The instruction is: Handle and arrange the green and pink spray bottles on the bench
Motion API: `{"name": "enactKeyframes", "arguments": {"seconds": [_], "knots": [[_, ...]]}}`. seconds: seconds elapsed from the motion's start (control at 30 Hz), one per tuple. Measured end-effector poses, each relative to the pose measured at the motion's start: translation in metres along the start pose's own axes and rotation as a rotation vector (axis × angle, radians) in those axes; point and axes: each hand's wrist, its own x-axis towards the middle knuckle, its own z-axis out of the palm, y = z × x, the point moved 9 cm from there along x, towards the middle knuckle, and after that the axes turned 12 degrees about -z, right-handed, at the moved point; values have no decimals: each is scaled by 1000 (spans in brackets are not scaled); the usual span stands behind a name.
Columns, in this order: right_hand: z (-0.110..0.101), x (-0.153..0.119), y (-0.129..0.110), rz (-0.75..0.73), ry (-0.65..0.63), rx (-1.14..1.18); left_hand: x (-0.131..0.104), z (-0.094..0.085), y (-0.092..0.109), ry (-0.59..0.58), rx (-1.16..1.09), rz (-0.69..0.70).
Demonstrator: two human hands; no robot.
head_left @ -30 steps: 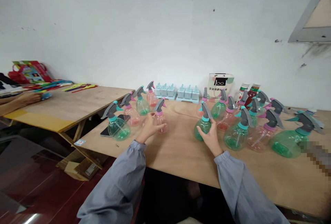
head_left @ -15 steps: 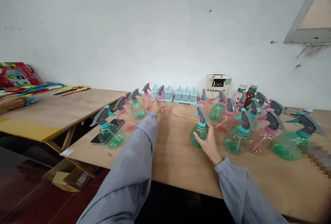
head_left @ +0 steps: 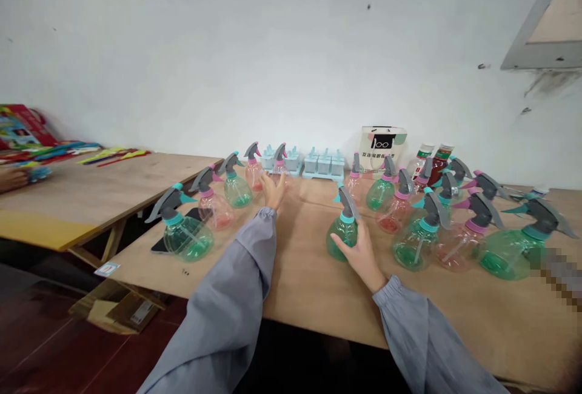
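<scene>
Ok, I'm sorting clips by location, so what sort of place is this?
Probably a small workroom: similar spray bottles crowd a plain wooden table, another person's hand is at a second table, and a cardboard box sits below.

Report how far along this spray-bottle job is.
Four bottles stand grouped at left, apparently done. The left hand is at a pink bottle beside them; the right hand grips a green bottle. The bottles crowded at right seem left to do.

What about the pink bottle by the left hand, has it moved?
Yes, the pink bottle has moved farther from the person, up close to the pale blue moulds near the wall.
</scene>
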Motion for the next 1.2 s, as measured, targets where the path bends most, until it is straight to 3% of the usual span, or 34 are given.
{"name": "enactKeyframes", "arguments": {"seconds": [0.07,0.2,0.3,0.43,0.5,0.63,0.77,0.87,0.93,1.2], "knots": [[5,-1,1,34,-8,19,-34,5,11,-111,-119,39],[26,-4,-14,-53,-97,71,-131,39,55,-660,-216,228],[41,-9,-29,-124,-192,108,-168,38,77,-685,-244,300],[54,-16,-40,-153,-354,179,-156,30,70,-510,-259,201],[47,-7,-35,-121,-299,203,-143,28,59,-486,-281,116],[16,33,11,23,70,96,-132,27,43,-561,-341,-3],[19,67,70,123,222,-28,-129,19,38,-610,-408,-20],[30,77,109,231,251,-99,-127,14,34,-650,-490,-71],[36,79,122,257,253,-151,-126,12,33,-699,-582,-130],[45,79,133,295,144,-279,-139,8,42,-908,-842,-262]]}}
